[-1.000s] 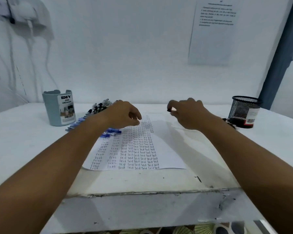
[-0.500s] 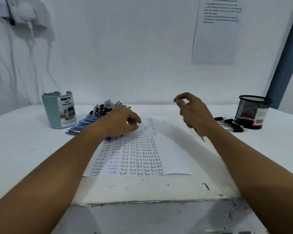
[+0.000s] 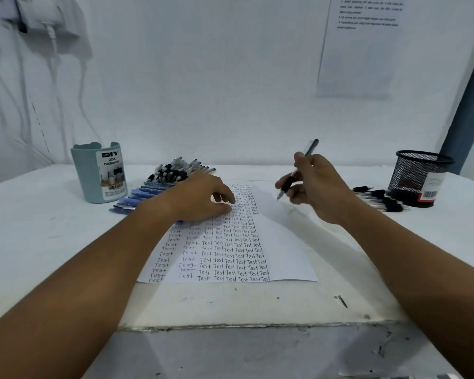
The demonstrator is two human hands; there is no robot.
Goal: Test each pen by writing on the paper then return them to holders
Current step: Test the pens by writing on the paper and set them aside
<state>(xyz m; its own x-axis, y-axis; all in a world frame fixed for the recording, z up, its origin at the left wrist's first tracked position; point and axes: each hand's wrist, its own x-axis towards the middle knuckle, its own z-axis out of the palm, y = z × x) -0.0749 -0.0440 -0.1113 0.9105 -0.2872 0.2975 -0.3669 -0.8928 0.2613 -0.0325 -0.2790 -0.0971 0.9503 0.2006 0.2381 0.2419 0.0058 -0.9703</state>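
Two hands: right hand (image 3: pixel 316 187) pinches pen (image 3: pixel 298 170); left hand (image 3: pixel 200 198), loosely curled, on paper (image 3: pixel 282 250).

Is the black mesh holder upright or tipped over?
Upright: the black mesh holder stands on its base on the table, rim facing up.

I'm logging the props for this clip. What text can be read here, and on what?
"DIY DESK ORGANIZER": label of the blue-grey holder.
"Test", handwritten in many rows and columns: the paper.
Printed sheet on the wall: too blurred to read.
Barcode sticker on the black mesh holder: too small to read.
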